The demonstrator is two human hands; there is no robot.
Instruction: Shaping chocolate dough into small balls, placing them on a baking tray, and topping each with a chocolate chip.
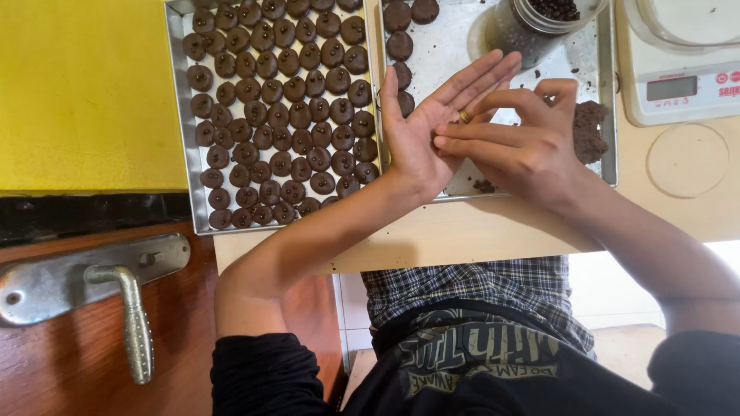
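The left hand (420,127) is held flat, palm up, fingers spread; the right hand's (524,146) curled fingers press something hidden against it, above the nearly bare steel tray (539,62) with a brown dough lump (590,131)

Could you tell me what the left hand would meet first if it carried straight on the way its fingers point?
Probably the jar of dark pieces: the left hand's fingers point up-right toward it over the metal tray. Height is unclear.

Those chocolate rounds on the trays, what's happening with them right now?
A person presses the right hand flat across the open left palm, above a mostly bare metal tray. A dark dough lump sits at its right edge. The neighbouring tray is packed with topped chocolate rounds. Whatever lies between the hands is hidden.
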